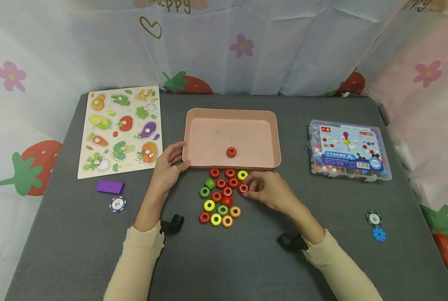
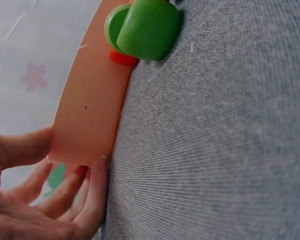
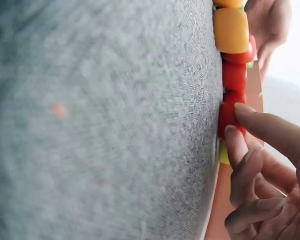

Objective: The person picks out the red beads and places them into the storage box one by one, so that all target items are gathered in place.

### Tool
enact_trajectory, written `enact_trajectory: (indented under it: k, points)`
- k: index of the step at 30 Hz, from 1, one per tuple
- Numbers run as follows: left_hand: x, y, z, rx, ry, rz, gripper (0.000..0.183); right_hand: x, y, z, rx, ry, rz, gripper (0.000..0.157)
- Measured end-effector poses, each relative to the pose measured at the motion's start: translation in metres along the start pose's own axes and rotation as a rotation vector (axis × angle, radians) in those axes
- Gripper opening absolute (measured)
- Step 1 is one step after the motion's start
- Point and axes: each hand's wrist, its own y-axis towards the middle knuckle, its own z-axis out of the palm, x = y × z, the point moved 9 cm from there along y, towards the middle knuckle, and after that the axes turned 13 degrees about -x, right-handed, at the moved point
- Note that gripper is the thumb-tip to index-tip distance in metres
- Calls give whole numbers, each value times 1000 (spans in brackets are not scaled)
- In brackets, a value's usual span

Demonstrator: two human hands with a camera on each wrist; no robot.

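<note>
A pink tray [image 1: 231,129] lies flat at the middle of the table with one red bead [image 1: 231,152] in it. My left hand [image 1: 170,165] grips the tray's near left corner, thumb and fingers on either side of it in the left wrist view. Just in front of the tray is a loose cluster of ring-shaped beads in red, green [image 1: 204,192], yellow [image 1: 209,205] and orange [image 1: 227,221]. At the cluster's right edge my right hand [image 1: 269,190] pinches a red bead [image 3: 229,119] between thumb and finger. A yellow bead [image 1: 242,175] sits right beside those fingers.
On the left lie a vegetable puzzle board [image 1: 120,131], a purple block [image 1: 110,187] and a white-and-blue chip [image 1: 117,204]. To the right stand a clear plastic case [image 1: 349,151] and, nearer, a dark green chip [image 1: 374,218] and a blue chip [image 1: 379,234].
</note>
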Motion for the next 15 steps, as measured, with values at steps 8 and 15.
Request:
enact_trajectory:
  k: [8,15]
  points:
    - [0,0,0,2,-2,3,56,16,8,-16,-46,44,-77,21]
    - [-1,0,0,6,1,9,56,17,34,-42,-208,118,-109,21]
